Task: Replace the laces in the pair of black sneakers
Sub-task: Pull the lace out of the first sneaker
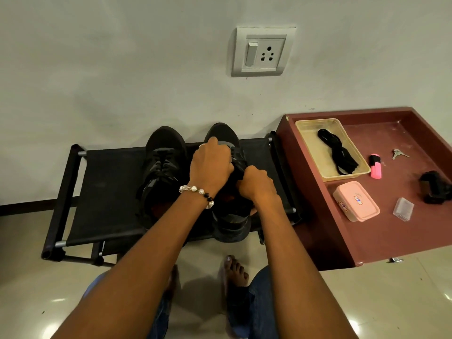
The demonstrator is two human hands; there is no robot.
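Note:
Two black sneakers stand side by side on a low black rack (102, 192), toes to the wall. The left sneaker (159, 172) is laced and untouched. Over the right sneaker (227, 221), my left hand (210, 165) has its fingers curled on the lace area. My right hand (254, 184) pinches the black lace near the tongue. Both hands hide most of that shoe's lacing. A bundle of black laces (340, 152) lies in a clear tray (305, 128) on the maroon table.
The maroon table (367, 241) stands right of the rack with a pink box (355, 200), pink highlighter (375, 166), keys (398, 154), a small clear case (403, 208) and a black object (434, 187). My feet are on the tiled floor below. A wall socket (263, 52) is above.

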